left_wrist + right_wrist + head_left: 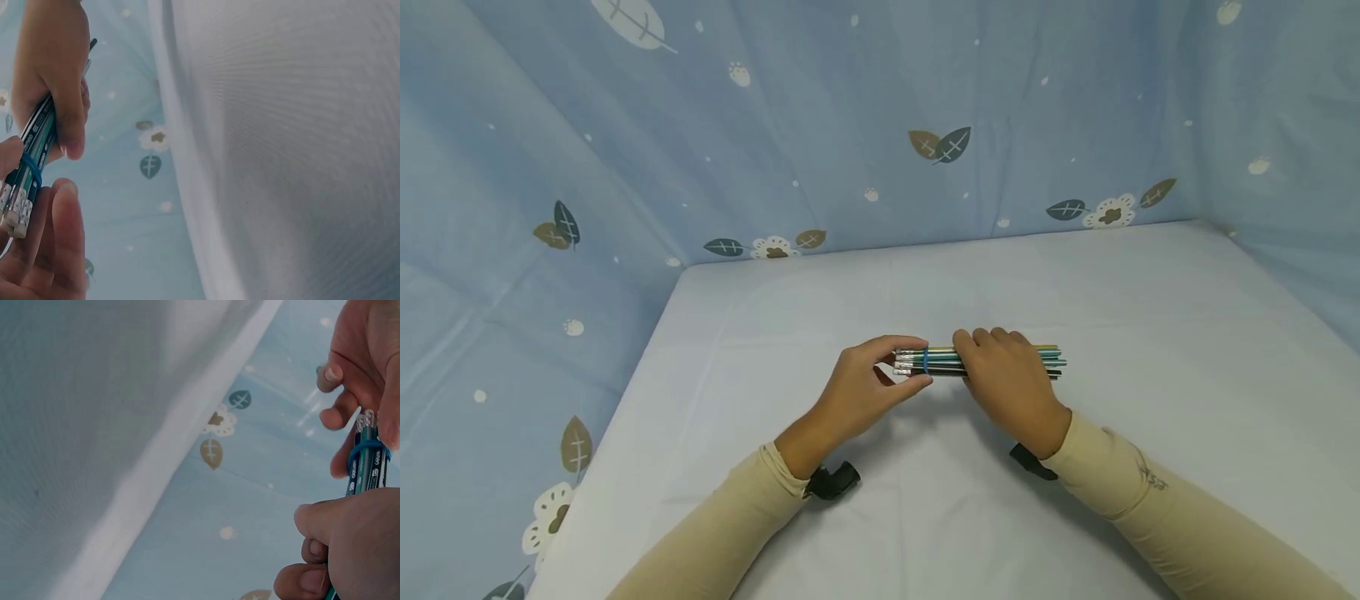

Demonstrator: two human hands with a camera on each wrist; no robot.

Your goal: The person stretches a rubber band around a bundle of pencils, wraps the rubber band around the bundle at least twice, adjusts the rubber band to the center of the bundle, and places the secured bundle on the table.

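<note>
A bundle of pencils (947, 367) in green, teal, black and yellow lies sideways between both hands, above the white surface. My right hand (1009, 385) grips the bundle around its middle, and the far ends stick out to the right. With thumb and fingers, my left hand (861, 390) pinches the bundle at its eraser end. A blue rubber band (31, 170) circles the pencils there, right by the left fingertips. In the left wrist view, silver ferrules and pale erasers (17, 220) show inside the left hand. The pencils' middle is hidden by the right hand.
A white cloth-covered table (790, 317) spreads under the hands. Blue curtains (820, 125) printed with leaves and flowers stand behind it and at both sides. Dark wrist devices (833, 481) hang beneath the beige sleeves (730, 517).
</note>
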